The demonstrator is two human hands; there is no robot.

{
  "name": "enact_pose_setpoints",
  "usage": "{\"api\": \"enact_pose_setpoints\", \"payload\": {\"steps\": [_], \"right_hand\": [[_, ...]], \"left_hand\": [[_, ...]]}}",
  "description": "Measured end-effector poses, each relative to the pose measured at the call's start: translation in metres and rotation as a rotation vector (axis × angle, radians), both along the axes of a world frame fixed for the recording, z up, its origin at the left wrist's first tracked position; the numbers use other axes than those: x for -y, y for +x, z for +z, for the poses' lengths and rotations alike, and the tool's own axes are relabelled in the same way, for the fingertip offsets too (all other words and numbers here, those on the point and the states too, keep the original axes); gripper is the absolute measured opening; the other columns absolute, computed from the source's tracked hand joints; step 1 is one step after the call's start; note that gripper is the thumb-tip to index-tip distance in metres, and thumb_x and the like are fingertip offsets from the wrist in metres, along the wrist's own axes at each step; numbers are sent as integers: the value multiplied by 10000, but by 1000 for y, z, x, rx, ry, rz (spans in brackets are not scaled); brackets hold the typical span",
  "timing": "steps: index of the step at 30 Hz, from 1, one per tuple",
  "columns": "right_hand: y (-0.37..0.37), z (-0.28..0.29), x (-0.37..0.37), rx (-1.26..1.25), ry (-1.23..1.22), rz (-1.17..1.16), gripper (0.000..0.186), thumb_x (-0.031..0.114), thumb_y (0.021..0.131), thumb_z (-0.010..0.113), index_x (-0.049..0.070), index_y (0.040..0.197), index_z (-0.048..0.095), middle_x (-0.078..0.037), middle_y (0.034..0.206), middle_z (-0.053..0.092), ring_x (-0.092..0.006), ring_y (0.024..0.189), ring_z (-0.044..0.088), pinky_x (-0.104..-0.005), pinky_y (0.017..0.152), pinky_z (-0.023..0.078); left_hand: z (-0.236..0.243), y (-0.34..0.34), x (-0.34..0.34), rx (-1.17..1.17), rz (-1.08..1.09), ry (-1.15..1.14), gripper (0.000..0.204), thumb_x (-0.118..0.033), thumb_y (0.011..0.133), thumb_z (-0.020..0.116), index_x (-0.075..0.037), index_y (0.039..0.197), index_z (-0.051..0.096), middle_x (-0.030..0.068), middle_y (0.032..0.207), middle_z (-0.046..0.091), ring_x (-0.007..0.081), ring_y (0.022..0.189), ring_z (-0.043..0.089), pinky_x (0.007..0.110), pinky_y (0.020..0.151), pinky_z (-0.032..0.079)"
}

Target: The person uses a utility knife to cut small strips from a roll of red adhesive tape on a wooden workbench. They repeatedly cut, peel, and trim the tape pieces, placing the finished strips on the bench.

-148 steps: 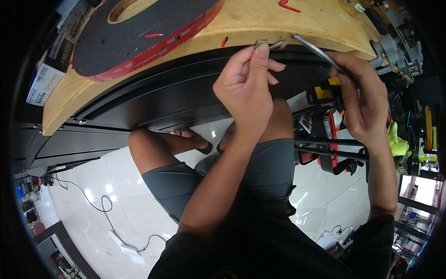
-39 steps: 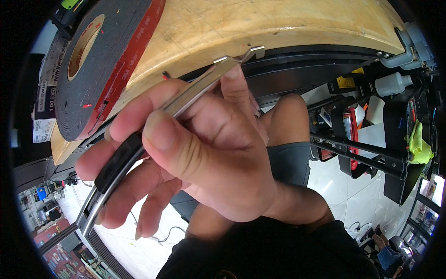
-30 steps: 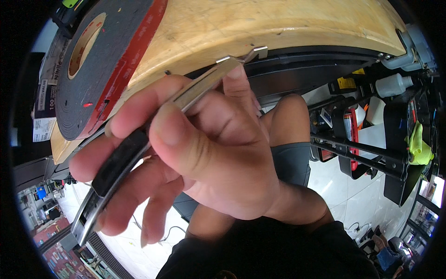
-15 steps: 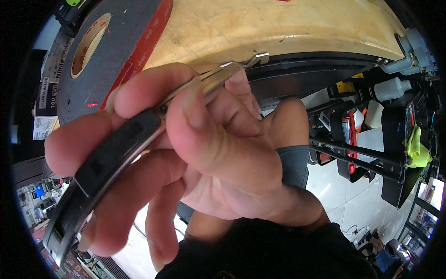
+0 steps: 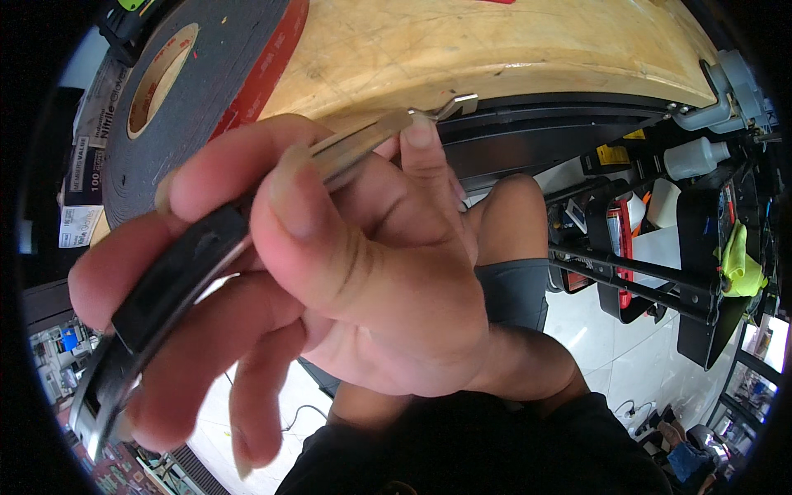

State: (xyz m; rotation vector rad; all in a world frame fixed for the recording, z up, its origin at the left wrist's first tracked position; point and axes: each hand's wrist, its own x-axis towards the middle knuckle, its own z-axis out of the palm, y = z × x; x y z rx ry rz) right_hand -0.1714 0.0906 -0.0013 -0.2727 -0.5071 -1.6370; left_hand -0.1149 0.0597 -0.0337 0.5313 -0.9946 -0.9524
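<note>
A long, slim, curved piece (image 5: 177,280), black with metal edges, slants across the view; I cannot tell its kind. Toward the table it continues as narrow metal bars (image 5: 363,147) with a bent silver tip. My right hand (image 5: 371,280), palm facing me, grips the black part between thumb and fingers, its two lower fingers beneath. Behind it, my left hand (image 5: 412,186) is mostly hidden; its thumb presses on the metal bars near the bent tip, and its other fingers are curled.
A wooden tabletop (image 5: 495,41) with a black edge lies ahead. On it are a large grey tape roll (image 5: 223,66) with a red liner and a printed box (image 5: 87,165). At right stands a black rack (image 5: 701,330) with a white bottle (image 5: 697,157) and a yellow-green cloth (image 5: 740,264).
My right hand has moved slightly left and down, its thumb off the metal bars' middle, so more of them shows. My left thumb is now more visible against the bars.
</note>
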Motion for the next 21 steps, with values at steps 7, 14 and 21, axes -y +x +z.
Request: {"api": "enact_pose_setpoints", "payload": {"steps": [7,14,21], "right_hand": [[-13,7,-11,-246,203,-23,316,263,1082,457,2,1258,430,-245,1164,611,-342,901,737,-384,614,650],[-11,-4,-10,-382,178,-176,330,222,1088,425,-41,1287,418,-276,1195,605,-348,905,738,-373,633,664],[-8,-8,-4,-291,146,-149,348,247,1091,407,-28,1303,421,-270,1208,599,-347,918,735,-385,636,665]], "left_hand": [[7,7,12,-21,-13,-10,211,-171,1012,628,35,1038,664,2,689,616,23,539,466,176,495,344],[7,2,8,-19,-18,10,216,-179,1015,624,32,1036,662,4,691,617,25,539,467,177,496,344],[2,-9,6,-8,-38,46,221,-187,1018,620,30,1034,660,6,692,618,27,539,467,178,497,343]]}}
